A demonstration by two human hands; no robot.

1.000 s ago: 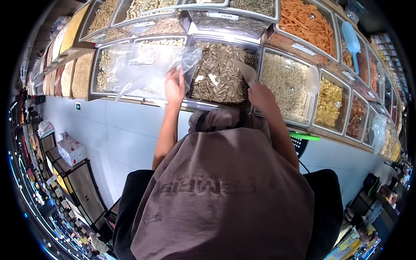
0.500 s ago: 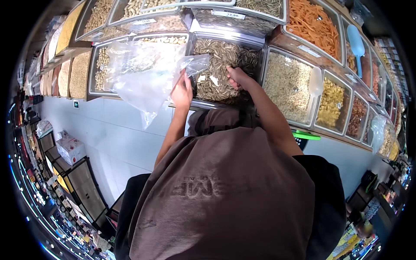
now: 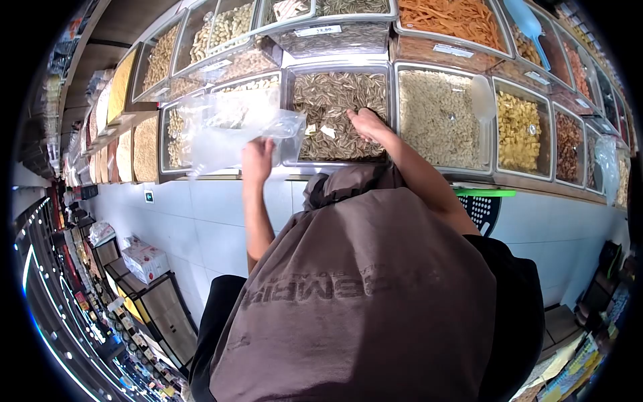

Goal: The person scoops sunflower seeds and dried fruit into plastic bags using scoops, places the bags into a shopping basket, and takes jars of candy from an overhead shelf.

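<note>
My left hand (image 3: 257,159) is closed on the edge of a clear plastic bag (image 3: 224,137), which spreads out to its left over a bin of peanuts. The bag's mouth side reaches to the rim of the bin of striped sunflower seeds (image 3: 338,94). My right hand (image 3: 368,126) is down at the seeds in the right half of that bin, its fingers curled and their tips partly hidden. What it grips, if anything, does not show. Two small white pieces (image 3: 327,132) lie on the seeds left of this hand.
Right of the seeds stands a bin of pale flakes or kernels (image 3: 439,120) with a whitish scoop (image 3: 482,100). Beyond are bins of yellow pieces (image 3: 519,130) and orange strips (image 3: 449,23). A blue scoop (image 3: 526,23) lies upper right. A green-edged black basket (image 3: 483,208) is below the shelf.
The view has shifted. My left hand and the bag have moved left, away from the seeds. The heaped seeds by my right hand now lie flatter, and that hand stays in the bin.
</note>
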